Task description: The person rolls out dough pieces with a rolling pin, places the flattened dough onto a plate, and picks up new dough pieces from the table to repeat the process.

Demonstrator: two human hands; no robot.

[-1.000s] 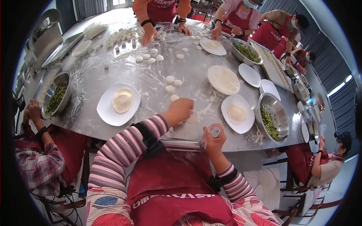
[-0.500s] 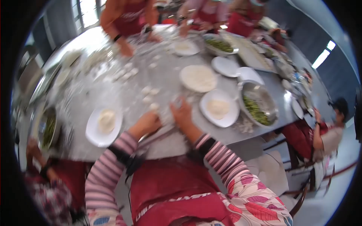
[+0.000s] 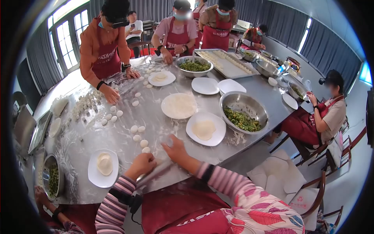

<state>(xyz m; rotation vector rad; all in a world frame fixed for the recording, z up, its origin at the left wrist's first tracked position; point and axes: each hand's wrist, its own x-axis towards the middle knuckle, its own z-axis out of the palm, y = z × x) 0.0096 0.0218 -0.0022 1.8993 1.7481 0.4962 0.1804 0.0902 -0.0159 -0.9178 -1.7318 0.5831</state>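
Observation:
My left hand is closed low over the floured metal table, its fingers curled; what they hold is hidden. My right hand is just to its right, thumb and fingers apart, slightly blurred. Between and below the hands lies a pale rod, perhaps a rolling pin, partly covered by the right wrist. Several small dough rounds sit just beyond my left hand. To the right, a white plate holds flat dough wrappers. Another white plate at left holds more wrappers.
A steel bowl of chopped green filling stands at right; others stand farther back and at left. A floury round board and white plates lie ahead. Across the table, a person in orange reaches toward dough pieces. A tray holds rows of dumplings.
The view has tilted up and steadied, so things sit lower in it and the people across show more. My left hand stays closed; my right stays beside it with fingers apart.

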